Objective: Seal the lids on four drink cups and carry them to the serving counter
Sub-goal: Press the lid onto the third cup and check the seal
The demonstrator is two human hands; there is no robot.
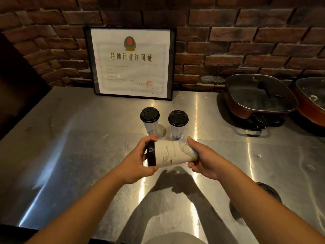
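Note:
I hold a white paper cup sideways above the steel counter. Its black lid points left. My left hand wraps the lid end, fingers pressed on the lid's rim. My right hand grips the cup's base. Behind it stand two upright cups with black lids, one on the left and one on the right. A dark round object lies on the counter beyond my right forearm, partly hidden; I cannot tell what it is.
A framed certificate leans against the brick wall at the back. Two lidded electric pans sit at the back right. The counter's front edge runs just below my forearms.

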